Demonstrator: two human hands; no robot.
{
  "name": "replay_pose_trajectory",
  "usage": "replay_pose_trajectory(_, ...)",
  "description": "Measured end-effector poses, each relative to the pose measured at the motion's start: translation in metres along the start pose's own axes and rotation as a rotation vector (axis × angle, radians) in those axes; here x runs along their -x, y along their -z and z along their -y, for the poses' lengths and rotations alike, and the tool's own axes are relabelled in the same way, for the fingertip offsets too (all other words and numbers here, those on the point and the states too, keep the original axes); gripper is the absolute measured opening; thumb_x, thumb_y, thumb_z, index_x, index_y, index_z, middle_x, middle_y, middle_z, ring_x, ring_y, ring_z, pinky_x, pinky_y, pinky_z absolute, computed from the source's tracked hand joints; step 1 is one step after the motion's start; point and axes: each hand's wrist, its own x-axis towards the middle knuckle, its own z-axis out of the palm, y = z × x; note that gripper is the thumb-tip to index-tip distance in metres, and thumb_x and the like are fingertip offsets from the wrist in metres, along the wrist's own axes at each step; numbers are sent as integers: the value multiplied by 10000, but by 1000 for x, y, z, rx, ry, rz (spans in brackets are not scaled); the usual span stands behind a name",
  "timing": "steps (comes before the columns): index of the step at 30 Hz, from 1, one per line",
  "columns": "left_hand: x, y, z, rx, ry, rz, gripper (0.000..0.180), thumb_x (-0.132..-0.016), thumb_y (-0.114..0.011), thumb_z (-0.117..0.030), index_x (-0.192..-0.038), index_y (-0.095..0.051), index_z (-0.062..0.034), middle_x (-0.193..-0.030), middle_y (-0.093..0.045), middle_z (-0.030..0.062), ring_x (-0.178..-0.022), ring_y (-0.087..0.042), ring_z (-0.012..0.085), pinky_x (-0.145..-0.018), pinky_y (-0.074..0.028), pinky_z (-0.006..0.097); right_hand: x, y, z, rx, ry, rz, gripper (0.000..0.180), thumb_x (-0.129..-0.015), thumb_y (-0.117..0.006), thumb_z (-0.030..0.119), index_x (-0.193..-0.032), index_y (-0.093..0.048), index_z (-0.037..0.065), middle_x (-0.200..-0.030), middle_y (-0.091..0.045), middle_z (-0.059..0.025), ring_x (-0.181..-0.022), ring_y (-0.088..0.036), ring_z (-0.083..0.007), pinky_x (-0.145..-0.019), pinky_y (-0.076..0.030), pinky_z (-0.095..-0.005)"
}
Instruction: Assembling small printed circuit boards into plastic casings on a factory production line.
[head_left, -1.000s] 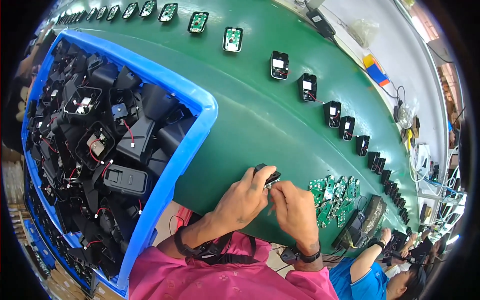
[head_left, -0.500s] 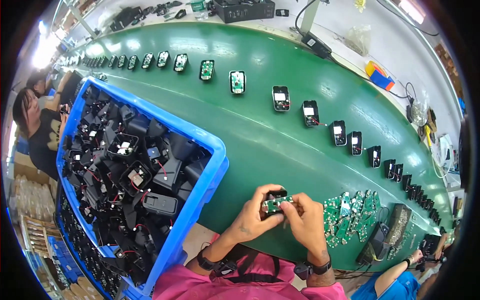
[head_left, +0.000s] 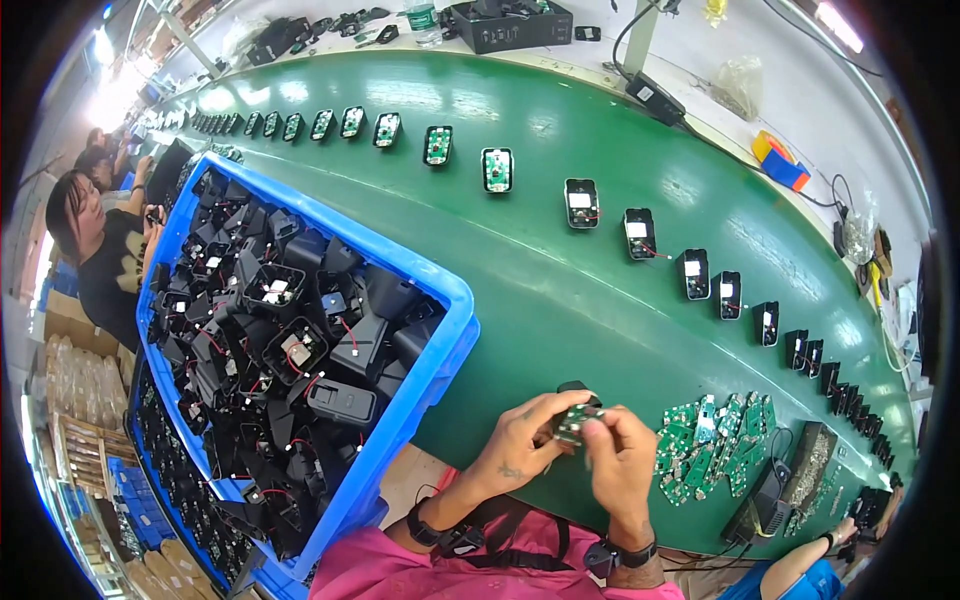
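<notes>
My left hand (head_left: 522,446) is closed round a small black plastic housing (head_left: 572,387), lifted just above the near edge of the green work surface. A green circuit board (head_left: 571,424) sits tilted at the housing, on the side toward me. The thumb and fingers of my right hand (head_left: 622,462) pinch the board's right end. Fingers cover much of both parts, so I cannot tell how far the board is inside the housing. To the right of my right hand lies a loose pile of green circuit boards (head_left: 708,440).
A blue crate (head_left: 455,300) heaped with black housings stands at my left. Along the green surface (head_left: 400,210) runs a curved row of housings, some with boards (head_left: 497,171), others with white parts (head_left: 581,204). A bin of small metal parts (head_left: 808,468) is right. Co-workers sit at both sides.
The whole view has shifted, so the scene appears further right. In my hands the board has turned from facing up to a steeper tilt, and my right fingers have moved to its end.
</notes>
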Motion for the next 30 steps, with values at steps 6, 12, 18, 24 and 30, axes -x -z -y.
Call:
replay_pose_trajectory(6, -1, -4, -3, -61, -28, -70, 529, -823, -674, 98, -1320, -577, -56, -1204, -616, 101, -843, -637, 104, -661, -520, 229, -3, 4, 21, 243, 95, 49, 171, -897, -677, 88, -781, -623, -25, -640, -582, -96, -553, -552, -176, -519, -421, -302)
replay_pose_trajectory(12, -1, -9, 6, -22, -146, -236, 499, -836, -665, 84, -1310, -592, -50, -1196, -639, 127, -909, -655, 135, -711, -545, 261, 9, -1, 22, 298, 56, 71, 184, -913, -663, 94, -779, -620, -24, -623, -592, -97, -520, -570, -186, -499, -429, -322)
replay_pose_trajectory(18, -7, -10, 1, -147, -139, -223, 468, -902, -588, 82, -1361, -533, 9, -1240, -620, 126, -988, -629, 131, -740, -545, 243, 10, -1, 17, 188, 6, 51, 162, -922, -634, 83, -800, -628, -23, -678, -619, -116, -557, -589, -243, -524, -440, -335)
replay_pose_trajectory(24, -5, -10, -13, 128, 39, -182, 500, -911, -513, 110, -1395, -489, -13, -1104, -634, 92, -821, -654, 100, -660, -584, 264, 0, 0, 11, 339, 180, -50, 170, -925, -631, 81, -775, -621, 1, -690, -604, -130, -580, -590, -297, -531, -443, -379)
replay_pose_trajectory(30, -7, 2, -14, 304, 129, -6, 549, -900, -516, 78, -1431, -405, -10, -1146, -613, 105, -880, -641, 110, -716, -572, 282, -1, 3, 4, 462, 211, -48, 225, -936, -631, 122, -742, -566, 26, -644, -564, -127, -550, -564, -325, -508, -428, -413)
